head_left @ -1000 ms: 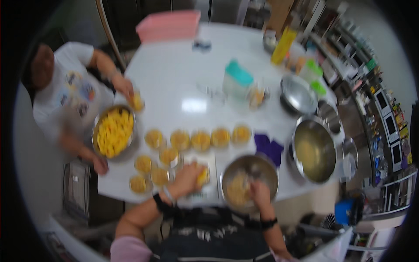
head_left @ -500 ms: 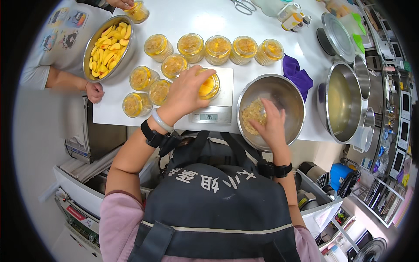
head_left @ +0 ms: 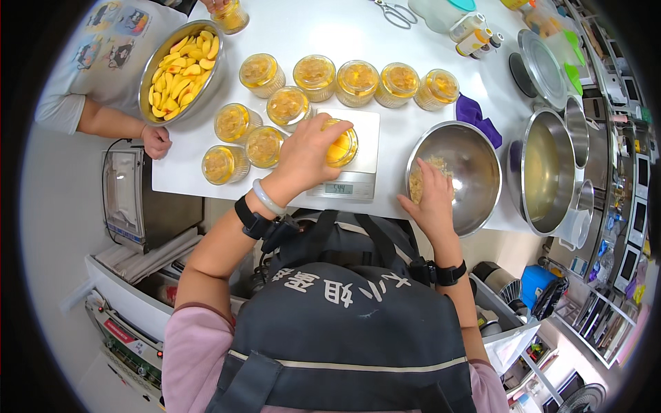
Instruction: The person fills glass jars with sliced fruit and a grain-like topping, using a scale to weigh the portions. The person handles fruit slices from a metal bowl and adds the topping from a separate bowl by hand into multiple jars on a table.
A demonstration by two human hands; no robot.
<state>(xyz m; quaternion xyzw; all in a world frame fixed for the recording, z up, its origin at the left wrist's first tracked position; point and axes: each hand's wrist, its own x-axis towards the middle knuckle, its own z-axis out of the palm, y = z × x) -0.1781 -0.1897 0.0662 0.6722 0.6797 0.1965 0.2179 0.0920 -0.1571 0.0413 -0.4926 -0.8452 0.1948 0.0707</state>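
Note:
My left hand [head_left: 310, 155] is closed round a glass jar [head_left: 342, 150] of yellow fruit pieces, which stands on a flat kitchen scale [head_left: 368, 148] with a lit display. At the left rim of a steel mixing bowl [head_left: 486, 180], my right hand [head_left: 435, 199] has its thumb outside and its fingers inside. Pale yellow, lumpy grains [head_left: 441, 164] lie in that bowl, partly hidden by the fingers. Several filled jars [head_left: 357, 81] with amber lumps on top surround the scale to the left and behind.
A person at the far left rests a fist [head_left: 157, 142] by the table edge, the other hand on a jar [head_left: 231, 19]. Nearby sits a steel bowl of peach slices [head_left: 146, 96]. Rightward are a purple cloth [head_left: 478, 118], a large liquid-filled pot [head_left: 544, 162], bottles [head_left: 474, 41] and scissors [head_left: 395, 14].
The steel mixing bowl has shifted right, away from the scale. My right hand has gone from over the grains to the bowl's left rim. My left hand stays on the jar.

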